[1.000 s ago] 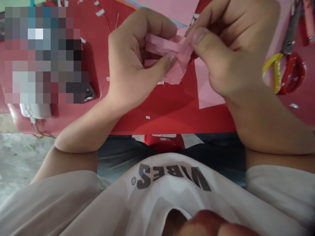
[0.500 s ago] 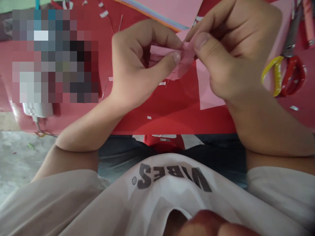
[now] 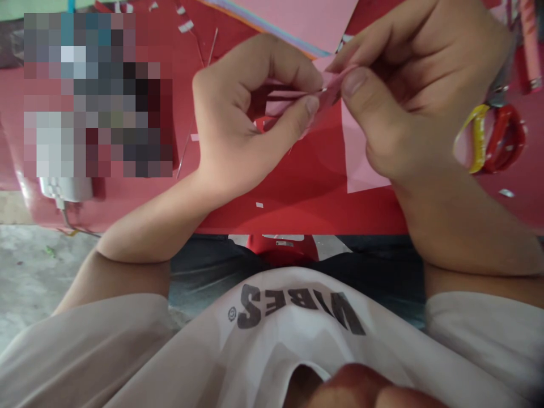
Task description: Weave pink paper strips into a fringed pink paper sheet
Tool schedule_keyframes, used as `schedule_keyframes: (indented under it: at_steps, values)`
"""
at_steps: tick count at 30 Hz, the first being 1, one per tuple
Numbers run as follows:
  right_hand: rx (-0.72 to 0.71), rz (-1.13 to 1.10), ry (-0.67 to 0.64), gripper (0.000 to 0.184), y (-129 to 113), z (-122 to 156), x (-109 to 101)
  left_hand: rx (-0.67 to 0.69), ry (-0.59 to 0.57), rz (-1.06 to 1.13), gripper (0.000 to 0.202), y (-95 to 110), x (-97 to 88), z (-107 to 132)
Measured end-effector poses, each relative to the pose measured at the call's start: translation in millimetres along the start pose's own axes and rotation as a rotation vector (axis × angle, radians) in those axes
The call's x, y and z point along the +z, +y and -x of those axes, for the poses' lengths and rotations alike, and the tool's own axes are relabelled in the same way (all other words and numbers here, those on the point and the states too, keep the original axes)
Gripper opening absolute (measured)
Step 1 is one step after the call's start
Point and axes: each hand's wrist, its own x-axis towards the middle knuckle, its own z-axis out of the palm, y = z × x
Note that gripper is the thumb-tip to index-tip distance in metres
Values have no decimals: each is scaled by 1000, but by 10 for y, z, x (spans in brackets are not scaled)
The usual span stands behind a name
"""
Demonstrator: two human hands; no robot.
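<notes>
Between my two hands, above the red table, is a small folded piece of pink paper (image 3: 329, 97) with slit-like strips on its left side. My left hand (image 3: 250, 113) pinches it between thumb and forefinger near its middle. At its right end, the thumb and fingertips of my right hand (image 3: 395, 96) are closed on the same paper. Fingers hide part of its folds. Below my right hand lies a flat pink sheet (image 3: 361, 158) on the table, partly covered by the hand.
Scissors with yellow and red handles (image 3: 505, 139) lie at the right, beside a pink stick-like object (image 3: 530, 48). A stack of coloured paper (image 3: 297, 22) is at the back. A white adapter with a cable (image 3: 66, 190) sits left, near a blurred-out area. Paper scraps dot the red table (image 3: 297, 209).
The pink paper has tilted, so its strips now show more edge-on. My right hand has shifted slightly right and covers more of the scissors. Both hands keep their pinch.
</notes>
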Motion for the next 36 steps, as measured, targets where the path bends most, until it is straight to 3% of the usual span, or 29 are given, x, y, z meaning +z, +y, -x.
schedule_keyframes:
  at_steps: [2,4,8,12,15,18,23,28,30,33,36]
  values:
    - [-15,-4,5,7,8,2,5,-60,-31,-29,22,25,-41,1]
    - [-16,-35,18,11,-5,6,6,-140,-140,-91,12,57,-111,8]
    - [130,-45,-11,30,-108,16,-10,-245,-332,-123,12,89,-227,25]
    - [185,-34,-46,35,-145,23,-8,-164,-210,-66,2,32,-162,8]
    - [135,-43,-25,23,-65,27,4,-104,-58,-22,19,-24,-55,-35]
    - [108,-3,-14,6,18,25,-5,-111,-37,-17,28,-50,-10,-68]
    - [168,31,-9,13,-24,8,-21,-133,-47,-47,33,-46,-97,-46]
    - [152,130,-25,17,-86,4,-28,-105,-299,-215,12,3,-219,-53]
    - [119,167,-33,18,-74,11,-39,-86,-398,-291,17,36,-244,-65]
    - [93,201,-63,19,-65,22,-56,-78,-462,-335,20,60,-256,-65]
    - [102,206,-91,17,-83,26,-66,-105,-456,-312,16,34,-256,-52]
